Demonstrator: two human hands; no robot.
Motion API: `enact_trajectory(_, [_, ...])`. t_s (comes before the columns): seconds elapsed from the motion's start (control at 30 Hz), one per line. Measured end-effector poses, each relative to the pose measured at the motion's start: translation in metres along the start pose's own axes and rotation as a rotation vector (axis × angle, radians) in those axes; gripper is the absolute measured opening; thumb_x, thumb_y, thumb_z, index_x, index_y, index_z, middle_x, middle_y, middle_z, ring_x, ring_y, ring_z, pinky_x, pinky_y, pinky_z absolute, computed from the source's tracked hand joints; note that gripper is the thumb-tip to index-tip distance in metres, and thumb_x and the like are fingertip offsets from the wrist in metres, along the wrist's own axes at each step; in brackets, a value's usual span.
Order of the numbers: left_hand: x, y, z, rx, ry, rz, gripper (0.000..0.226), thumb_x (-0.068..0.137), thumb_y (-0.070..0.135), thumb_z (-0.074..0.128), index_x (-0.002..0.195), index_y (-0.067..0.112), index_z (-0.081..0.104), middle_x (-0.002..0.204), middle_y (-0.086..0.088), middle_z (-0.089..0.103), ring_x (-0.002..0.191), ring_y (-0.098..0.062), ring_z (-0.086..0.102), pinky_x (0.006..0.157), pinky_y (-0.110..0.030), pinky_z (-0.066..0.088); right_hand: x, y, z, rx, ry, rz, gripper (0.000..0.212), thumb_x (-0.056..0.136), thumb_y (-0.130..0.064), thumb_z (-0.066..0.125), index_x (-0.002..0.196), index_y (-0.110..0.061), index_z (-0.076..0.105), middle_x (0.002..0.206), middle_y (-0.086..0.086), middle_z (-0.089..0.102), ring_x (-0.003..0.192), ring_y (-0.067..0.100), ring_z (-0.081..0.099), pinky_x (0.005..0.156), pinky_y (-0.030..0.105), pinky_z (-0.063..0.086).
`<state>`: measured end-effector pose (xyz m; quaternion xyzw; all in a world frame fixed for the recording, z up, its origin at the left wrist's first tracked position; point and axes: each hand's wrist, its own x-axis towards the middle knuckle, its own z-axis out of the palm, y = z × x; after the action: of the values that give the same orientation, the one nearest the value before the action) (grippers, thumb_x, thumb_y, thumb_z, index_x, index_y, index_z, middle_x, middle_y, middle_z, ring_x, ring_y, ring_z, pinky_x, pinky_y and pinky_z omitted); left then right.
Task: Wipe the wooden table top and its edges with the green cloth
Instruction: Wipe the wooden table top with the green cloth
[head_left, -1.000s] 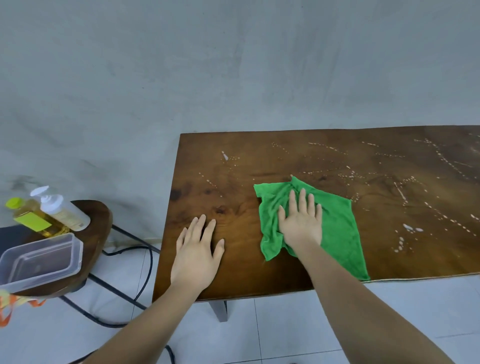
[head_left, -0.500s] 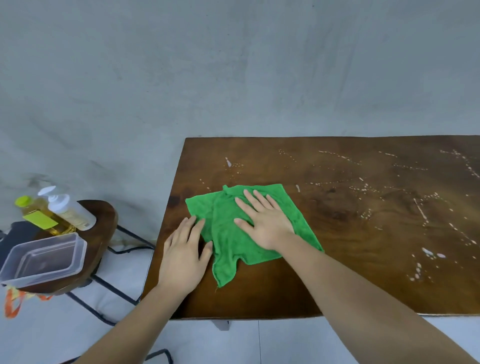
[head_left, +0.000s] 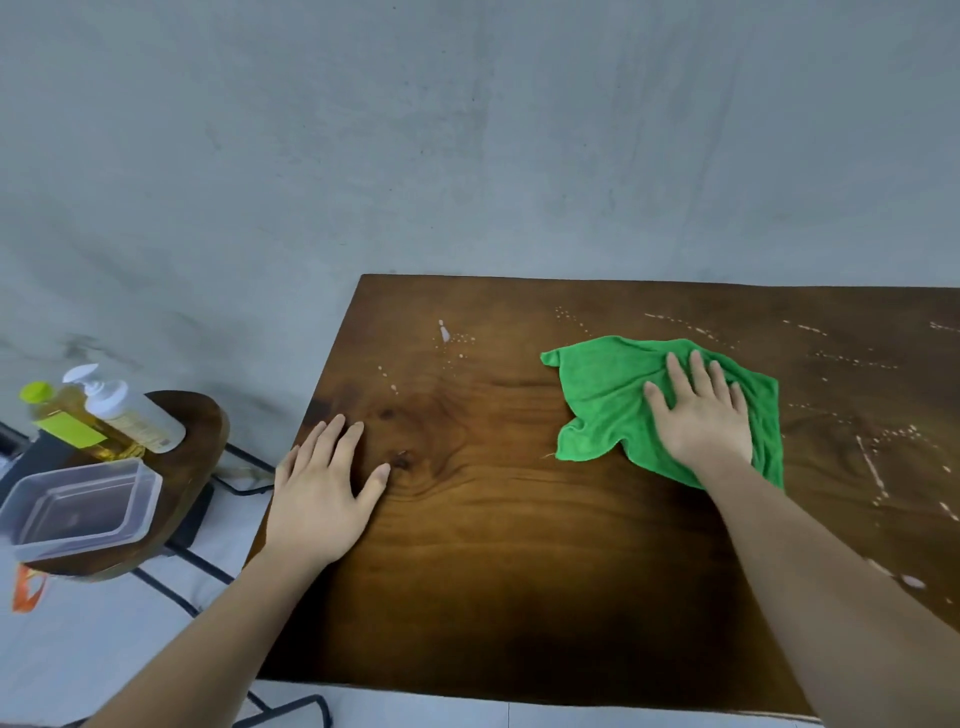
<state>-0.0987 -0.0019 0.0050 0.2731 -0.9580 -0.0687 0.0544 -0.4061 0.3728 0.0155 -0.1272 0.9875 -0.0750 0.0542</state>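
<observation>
The dark wooden table top fills the lower right of the view. A rumpled green cloth lies on it toward the back middle. My right hand presses flat on the cloth with straight, spread fingers. Flat on the bare wood near the table's left edge rests my left hand, fingers straight, well apart from the cloth. White droplets and streaks dot the wood behind and to the right of the cloth.
Left of the table stands a small round wooden stool on black metal legs. It carries a clear plastic container, a yellow bottle and a white pump bottle. A grey wall runs behind the table.
My right hand has slid the cloth from beside my left hand to the right and toward the back of the table. The left hand has stayed near the left edge.
</observation>
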Motion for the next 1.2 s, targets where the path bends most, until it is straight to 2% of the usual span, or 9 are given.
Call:
enact_trajectory(0.13, [0.001,-0.003,0.003,-0.024,-0.006,-0.016,0.090,0.100,0.089,0.011,0.171,0.037,0.029,0.181,0.005,0.026,0.168,-0.023,0.021,0.134,-0.055,0.017,0.009,-0.037,0.010,-0.005,0.000,0.073,0.082,0.108,-0.070,0.004,0.178,-0.028,-0.001,0.187,0.004,-0.007,0.173,0.030,-0.005,0.139,0.055,0.001])
enact_trajectory(0.23, [0.001,-0.001,0.006,-0.027,-0.014,-0.025,0.090,0.100,0.089,0.010,0.171,0.037,0.027,0.181,0.007,0.025,0.169,-0.021,0.019,0.135,-0.053,0.014,0.011,-0.076,0.014,-0.036,-0.013,0.023,0.082,0.108,-0.067,0.001,0.178,-0.025,-0.002,0.186,0.006,-0.009,0.173,0.032,-0.005,0.139,0.056,0.002])
enact_trajectory(0.47, [0.000,-0.002,0.006,-0.061,0.007,-0.063,0.086,0.102,0.087,0.018,0.171,0.037,0.027,0.183,0.007,0.020,0.168,-0.021,0.020,0.132,-0.046,0.011,0.001,-0.220,0.034,-0.058,-0.044,-0.271,0.083,0.105,-0.068,-0.010,0.176,-0.024,-0.010,0.183,0.010,-0.016,0.171,0.036,-0.010,0.138,0.059,0.004])
enact_trajectory(0.57, [-0.002,-0.004,0.005,-0.072,0.034,-0.073,0.084,0.103,0.086,0.020,0.172,0.037,0.024,0.183,0.007,0.015,0.169,-0.019,0.015,0.133,-0.046,0.011,-0.011,-0.285,0.043,-0.062,-0.087,-0.409,0.080,0.108,-0.067,-0.005,0.176,-0.026,-0.008,0.183,0.007,-0.017,0.171,0.033,-0.013,0.138,0.059,0.000])
enact_trajectory(0.73, [-0.003,-0.004,0.008,-0.082,0.068,-0.058,0.082,0.106,0.080,0.025,0.170,0.030,0.029,0.180,0.004,0.027,0.167,-0.018,0.021,0.136,-0.047,0.020,-0.007,-0.346,0.048,-0.094,-0.183,-0.711,0.074,0.112,-0.067,0.006,0.178,-0.034,-0.001,0.185,-0.004,-0.015,0.171,0.023,-0.016,0.138,0.052,-0.008])
enact_trajectory(0.83, [-0.003,-0.005,0.010,-0.078,0.066,-0.058,0.080,0.107,0.079,0.026,0.170,0.030,0.031,0.178,0.004,0.030,0.166,-0.018,0.024,0.136,-0.046,0.020,0.015,-0.347,0.039,-0.104,-0.229,-0.837,0.074,0.112,-0.073,0.013,0.177,-0.040,0.002,0.185,-0.010,-0.012,0.171,0.017,-0.015,0.138,0.048,-0.009])
enact_trajectory(0.9, [-0.003,-0.004,0.010,-0.073,0.070,-0.060,0.080,0.106,0.079,0.025,0.170,0.030,0.032,0.178,0.004,0.031,0.166,-0.018,0.024,0.136,-0.046,0.020,0.032,-0.337,0.031,-0.100,-0.234,-0.842,0.075,0.110,-0.077,0.013,0.177,-0.043,0.002,0.185,-0.011,-0.011,0.171,0.015,-0.013,0.139,0.047,-0.007])
enact_trajectory(1.03, [-0.003,-0.005,0.010,-0.072,0.059,-0.061,0.083,0.105,0.082,0.021,0.170,0.032,0.031,0.179,0.005,0.029,0.167,-0.017,0.020,0.137,-0.046,0.017,0.066,-0.295,0.012,-0.100,-0.206,-0.718,0.077,0.109,-0.079,0.008,0.176,-0.043,0.000,0.185,-0.008,-0.014,0.171,0.018,-0.012,0.139,0.050,-0.003])
enact_trajectory(1.2, [-0.001,-0.003,0.008,-0.067,0.040,-0.079,0.086,0.102,0.087,0.016,0.171,0.036,0.028,0.181,0.007,0.025,0.167,-0.018,0.021,0.135,-0.043,0.010,0.104,-0.201,-0.006,-0.108,-0.135,-0.503,0.080,0.106,-0.081,0.001,0.176,-0.041,-0.004,0.183,-0.004,-0.016,0.171,0.022,-0.011,0.139,0.053,0.000])
